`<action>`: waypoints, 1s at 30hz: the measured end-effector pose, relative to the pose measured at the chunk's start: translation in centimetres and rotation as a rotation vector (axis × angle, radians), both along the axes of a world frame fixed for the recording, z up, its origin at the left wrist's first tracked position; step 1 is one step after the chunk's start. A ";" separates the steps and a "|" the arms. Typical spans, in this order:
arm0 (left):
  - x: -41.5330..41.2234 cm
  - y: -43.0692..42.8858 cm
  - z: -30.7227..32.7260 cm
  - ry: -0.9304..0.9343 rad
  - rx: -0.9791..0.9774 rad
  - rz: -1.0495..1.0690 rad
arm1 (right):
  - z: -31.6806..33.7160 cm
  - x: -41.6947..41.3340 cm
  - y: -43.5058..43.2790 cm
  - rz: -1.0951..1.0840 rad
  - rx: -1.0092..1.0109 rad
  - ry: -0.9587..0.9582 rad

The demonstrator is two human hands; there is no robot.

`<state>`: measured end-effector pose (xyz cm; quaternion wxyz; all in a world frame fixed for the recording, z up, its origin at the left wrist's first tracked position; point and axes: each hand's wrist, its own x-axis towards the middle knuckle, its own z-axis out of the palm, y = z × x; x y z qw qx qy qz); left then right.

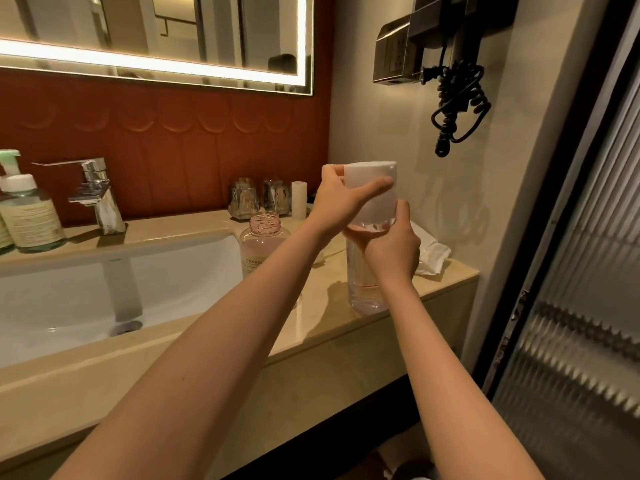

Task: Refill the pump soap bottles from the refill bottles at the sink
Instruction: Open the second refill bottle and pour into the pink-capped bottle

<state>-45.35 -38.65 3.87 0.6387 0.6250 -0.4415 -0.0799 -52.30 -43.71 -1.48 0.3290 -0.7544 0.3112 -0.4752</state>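
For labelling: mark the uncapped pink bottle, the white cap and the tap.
uncapped pink bottle point(261, 240), head view, on its shoulder.
white cap point(375, 206), head view, on its side wall.
tap point(109, 213), head view, on its chrome body.

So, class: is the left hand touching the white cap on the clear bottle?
Touching. The head view shows the left hand gripping the white cap, thumb and finger round it.

Cap point(372, 192) seen as plain white. Clear bottle point(367, 292) tinged faint pink. Open bottle point(261, 244) tinted pink, fitted with cream label. Left bottles point(33, 220) tinted green, capped white, labelled cream. Wall panel point(173, 143) coloured rust-red, embossed with scallops. Table point(329, 299) coloured beige. Sink point(69, 296) white. Cord point(457, 105) black. Door glass point(571, 306) ribbed in vertical lines.
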 end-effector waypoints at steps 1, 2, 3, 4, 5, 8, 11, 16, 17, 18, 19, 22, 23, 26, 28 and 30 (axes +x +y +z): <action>0.1 0.0 0.1 0.007 -0.010 0.014 | 0.0 0.0 0.0 0.001 0.001 0.002; 0.2 -0.1 0.2 0.015 -0.007 0.009 | 0.1 0.0 0.0 0.005 0.001 0.003; 0.2 -0.2 0.2 0.023 0.008 -0.006 | 0.1 0.0 0.0 0.008 0.005 0.001; 0.2 -0.2 0.2 0.033 0.024 -0.026 | 0.1 0.0 0.0 0.009 0.011 -0.005; 0.2 -0.3 0.1 0.051 0.034 -0.045 | 0.1 -0.1 -0.1 0.006 0.015 -0.008; -0.2 -0.7 -0.3 0.109 -0.006 -0.041 | 0.1 -0.3 -0.2 -0.011 0.008 0.002; -0.6 -1.1 -0.1 0.065 -0.077 0.080 | 0.1 -0.4 -0.3 0.006 0.023 -0.001; -0.7 -0.8 1.4 0.023 -0.255 0.179 | 0.0 -0.3 -0.2 0.022 0.036 -0.021; -0.5 -0.6 1.7 0.021 -0.300 0.192 | 0.0 -0.4 -0.4 0.021 0.047 -0.029; -0.2 -0.3 2.0 0.017 -0.337 0.210 | 0.0 -0.4 -0.5 0.021 0.061 -0.039; 0.1 0.0 2.1 0.005 -0.351 0.234 | -0.1 -0.5 -0.7 0.020 0.076 -0.050; 0.7 0.6 1.6 -0.115 -0.219 0.312 | -0.2 -0.7 -1.0 0.004 0.088 -0.081; 0.7 0.7 1.1 -0.166 -0.146 0.334 | -0.3 -0.8 -1.0 0.001 0.086 -0.091; 0.4 0.9 -0.4 -0.199 -0.008 0.391 | -0.3 -1.1 -0.9 0.005 0.079 -0.113; 0.4 0.9 -1.1 -0.209 0.069 0.417 | -0.3 -1.4 -1.0 -0.006 0.082 -0.122; 0.3 0.9 -1.8 -0.279 0.184 0.419 | -0.2 -1.8 -1.2 -0.020 0.085 -0.129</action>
